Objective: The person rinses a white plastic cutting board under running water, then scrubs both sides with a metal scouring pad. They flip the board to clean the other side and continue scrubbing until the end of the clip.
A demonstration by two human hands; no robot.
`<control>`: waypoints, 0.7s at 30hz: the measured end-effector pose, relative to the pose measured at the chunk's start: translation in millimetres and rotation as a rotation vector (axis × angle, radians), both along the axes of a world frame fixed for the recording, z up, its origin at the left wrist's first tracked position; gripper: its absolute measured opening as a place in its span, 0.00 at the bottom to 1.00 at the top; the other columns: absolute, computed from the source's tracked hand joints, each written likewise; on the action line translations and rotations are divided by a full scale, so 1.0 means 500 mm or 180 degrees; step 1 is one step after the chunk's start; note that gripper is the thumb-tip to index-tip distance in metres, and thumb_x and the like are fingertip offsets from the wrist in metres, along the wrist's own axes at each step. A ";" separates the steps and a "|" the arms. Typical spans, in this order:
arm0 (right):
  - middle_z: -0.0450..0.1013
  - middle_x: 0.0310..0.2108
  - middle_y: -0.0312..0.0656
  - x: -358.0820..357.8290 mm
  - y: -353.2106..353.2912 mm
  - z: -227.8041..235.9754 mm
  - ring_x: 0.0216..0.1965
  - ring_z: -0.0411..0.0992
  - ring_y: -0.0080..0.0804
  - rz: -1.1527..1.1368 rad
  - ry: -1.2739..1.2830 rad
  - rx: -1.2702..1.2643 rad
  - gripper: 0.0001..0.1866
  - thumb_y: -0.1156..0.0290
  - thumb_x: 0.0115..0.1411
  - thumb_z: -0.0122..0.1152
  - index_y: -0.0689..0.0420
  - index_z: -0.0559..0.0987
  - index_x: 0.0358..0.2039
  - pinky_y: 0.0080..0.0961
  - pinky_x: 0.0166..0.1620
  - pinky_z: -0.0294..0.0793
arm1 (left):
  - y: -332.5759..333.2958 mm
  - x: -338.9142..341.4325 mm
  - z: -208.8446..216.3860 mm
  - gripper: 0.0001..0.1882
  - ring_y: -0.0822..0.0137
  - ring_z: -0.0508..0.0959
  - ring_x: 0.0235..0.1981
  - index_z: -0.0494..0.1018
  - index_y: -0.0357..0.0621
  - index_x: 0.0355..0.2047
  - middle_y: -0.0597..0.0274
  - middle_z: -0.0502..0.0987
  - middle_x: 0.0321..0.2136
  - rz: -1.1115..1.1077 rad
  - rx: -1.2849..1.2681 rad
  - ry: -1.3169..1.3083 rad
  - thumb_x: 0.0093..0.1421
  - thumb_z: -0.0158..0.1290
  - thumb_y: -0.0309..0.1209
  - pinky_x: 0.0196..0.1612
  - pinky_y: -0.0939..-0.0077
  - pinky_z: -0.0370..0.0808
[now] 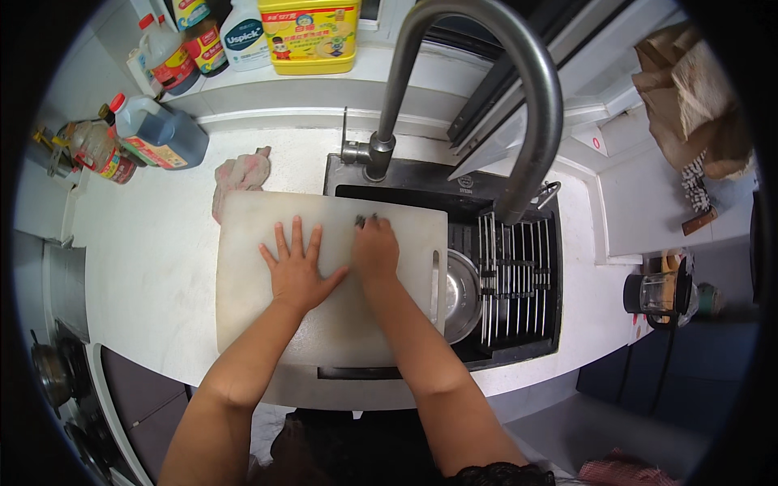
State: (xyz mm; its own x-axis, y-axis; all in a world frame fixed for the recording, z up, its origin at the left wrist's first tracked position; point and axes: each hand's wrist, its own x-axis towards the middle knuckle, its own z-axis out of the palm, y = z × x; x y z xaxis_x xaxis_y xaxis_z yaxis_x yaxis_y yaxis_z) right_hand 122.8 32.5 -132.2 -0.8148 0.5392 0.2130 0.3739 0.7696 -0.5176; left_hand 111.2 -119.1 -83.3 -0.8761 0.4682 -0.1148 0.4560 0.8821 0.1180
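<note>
A large whitish cutting board (332, 336) with a slot handle at its right end lies partly on the counter and partly over the left side of the sink. My left hand (297, 271) rests flat on it, fingers spread. To its right, my right hand (376, 249) is closed and pressed down on the board. A small dark grey scouring pad (361, 219) pokes out at its fingertips; the rest of it is hidden under the hand.
The black sink (519, 356) holds a metal bowl (463, 296) and a metal rack (519, 283) under a tall curved faucet (405, 65). A pinkish cloth (241, 174) lies behind the board. Bottles (162, 134) and a yellow tub (312, 40) stand at the back; a stove pot (53, 377) is far left.
</note>
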 end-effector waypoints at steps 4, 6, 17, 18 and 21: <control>0.74 0.32 0.53 0.058 0.132 -0.035 0.38 0.74 0.52 0.0421 -0.0120 0.0474 0.08 0.69 0.58 0.59 0.61 0.79 0.28 0.42 0.43 0.76 | 0.000 0.000 -0.004 0.51 0.36 0.39 0.71 0.53 0.54 0.70 0.48 0.44 0.72 -0.0038 0.0015 0.0097 0.53 0.53 0.66 0.61 0.20 0.37; 0.73 0.32 0.55 0.065 0.234 -0.001 0.38 0.74 0.55 -0.0457 -0.0197 -0.0089 0.07 0.71 0.55 0.62 0.62 0.80 0.30 0.44 0.43 0.75 | 0.001 0.008 -0.006 0.51 0.35 0.40 0.71 0.53 0.53 0.70 0.47 0.44 0.71 -0.0067 0.0028 0.0123 0.53 0.53 0.65 0.61 0.20 0.38; 0.73 0.34 0.56 0.129 0.279 -0.052 0.36 0.73 0.57 -0.0464 0.0105 0.0207 0.10 0.72 0.54 0.66 0.64 0.79 0.33 0.46 0.40 0.74 | 0.019 0.009 -0.006 0.51 0.34 0.39 0.71 0.52 0.53 0.70 0.46 0.43 0.71 -0.0020 -0.0074 0.0073 0.52 0.54 0.65 0.60 0.19 0.38; 0.74 0.34 0.56 0.089 0.292 -0.039 0.36 0.73 0.57 -0.0656 0.0062 0.0154 0.10 0.72 0.53 0.67 0.65 0.79 0.33 0.45 0.40 0.74 | 0.019 0.009 -0.001 0.51 0.34 0.39 0.71 0.52 0.54 0.70 0.46 0.43 0.71 -0.0017 -0.0068 0.0081 0.52 0.54 0.65 0.60 0.19 0.38; 0.74 0.34 0.55 0.076 0.290 -0.014 0.36 0.73 0.56 -0.0657 -0.0016 0.0121 0.10 0.71 0.54 0.66 0.65 0.80 0.33 0.45 0.40 0.74 | 0.015 0.010 0.004 0.51 0.33 0.39 0.70 0.52 0.55 0.70 0.46 0.43 0.72 0.0001 -0.0052 0.0050 0.52 0.54 0.65 0.60 0.19 0.38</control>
State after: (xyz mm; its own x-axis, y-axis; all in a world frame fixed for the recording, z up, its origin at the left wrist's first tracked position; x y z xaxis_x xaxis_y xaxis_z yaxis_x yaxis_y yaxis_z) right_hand 160.6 177.6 -139.3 -0.6891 0.6863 0.2326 0.5281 0.6954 -0.4873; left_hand 116.1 -111.7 -81.5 -0.8780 0.4662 -0.1086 0.4575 0.8840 0.0963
